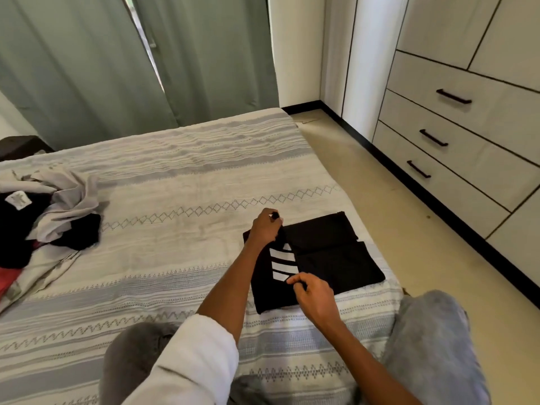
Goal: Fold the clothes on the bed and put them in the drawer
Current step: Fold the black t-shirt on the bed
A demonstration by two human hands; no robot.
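A black garment with white stripes (324, 255) lies partly folded on the striped bed (175, 244), near its right edge. My left hand (265, 226) pinches the garment's far left corner, lifting it slightly. Closer to me, my right hand (312, 296) pinches its near edge beside the stripes. A heap of unfolded clothes (49, 211), grey, black and red, sits at the bed's left side. Three drawers with black handles (432, 138) stand shut in the white wardrobe on the right.
Beige floor (394, 214) runs between the bed and the wardrobe. Green curtains (117, 68) hang behind the bed. My knees in grey trousers (432, 340) rest on the bed's near edge. A dark object (20, 144) stands at the far left.
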